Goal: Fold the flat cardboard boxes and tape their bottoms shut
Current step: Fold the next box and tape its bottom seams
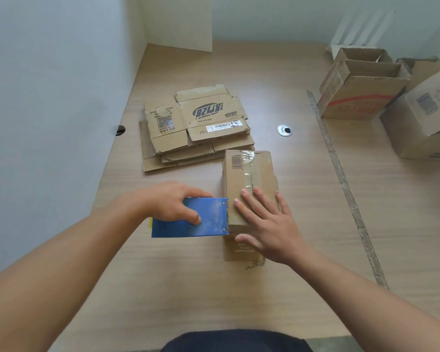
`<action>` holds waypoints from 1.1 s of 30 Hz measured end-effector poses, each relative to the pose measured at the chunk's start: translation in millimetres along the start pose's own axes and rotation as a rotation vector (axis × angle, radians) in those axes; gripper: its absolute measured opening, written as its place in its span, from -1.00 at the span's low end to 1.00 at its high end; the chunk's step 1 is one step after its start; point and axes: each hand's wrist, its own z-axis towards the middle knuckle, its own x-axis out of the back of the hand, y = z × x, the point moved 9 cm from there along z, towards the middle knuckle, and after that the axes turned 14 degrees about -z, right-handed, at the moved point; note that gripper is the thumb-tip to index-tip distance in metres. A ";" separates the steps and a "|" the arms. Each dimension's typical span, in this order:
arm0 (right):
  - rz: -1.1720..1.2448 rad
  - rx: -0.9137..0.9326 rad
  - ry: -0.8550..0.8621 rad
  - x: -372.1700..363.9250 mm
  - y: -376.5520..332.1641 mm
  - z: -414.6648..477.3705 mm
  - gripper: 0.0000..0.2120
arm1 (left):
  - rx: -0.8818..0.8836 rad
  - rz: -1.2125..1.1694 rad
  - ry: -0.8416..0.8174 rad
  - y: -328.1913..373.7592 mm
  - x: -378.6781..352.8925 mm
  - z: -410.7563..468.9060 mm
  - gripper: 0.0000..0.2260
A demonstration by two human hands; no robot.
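Observation:
A small folded cardboard box [248,174] stands on the wooden table [214,288] with its taped bottom facing up; clear tape runs along its seam. My right hand [264,224] lies flat on the near end of that face, fingers straight and spread. My left hand [173,204] grips a blue tape dispenser [208,224], whose front edge meets the box's left side. A stack of flat cardboard boxes [196,128] lies just behind, to the left of the folded box.
Several assembled boxes [361,95] stand at the back right, some open on top. A strip of used tape [341,174] runs along the table on the right. A round cable grommet [284,130] sits mid-table. A white wall bounds the left side.

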 end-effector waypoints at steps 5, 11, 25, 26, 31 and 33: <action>0.005 -0.044 0.102 15.5 2.9 6.5 -0.49 | -0.020 -0.041 -0.008 -6.4 -0.6 -0.4 -0.46; 0.027 -0.051 0.064 27.7 -17.4 25.9 -0.47 | -0.039 -0.100 -0.018 -17.1 6.4 -5.1 -0.48; -0.040 0.020 -0.209 -4.6 -15.0 27.8 -0.37 | -0.031 -0.293 -0.089 -34.6 12.9 -20.6 -0.46; -0.033 0.023 -0.213 -4.4 -14.8 27.5 -0.37 | -0.020 -0.300 -0.096 -37.7 13.5 -22.9 -0.45; 0.014 0.038 -0.241 -3.7 -14.9 27.1 -0.33 | 0.031 -0.298 -0.121 -41.6 15.4 -26.3 -0.47; 0.042 0.035 -0.260 -3.9 -14.1 26.7 -0.32 | 0.042 -0.299 -0.131 -41.4 16.2 -25.9 -0.49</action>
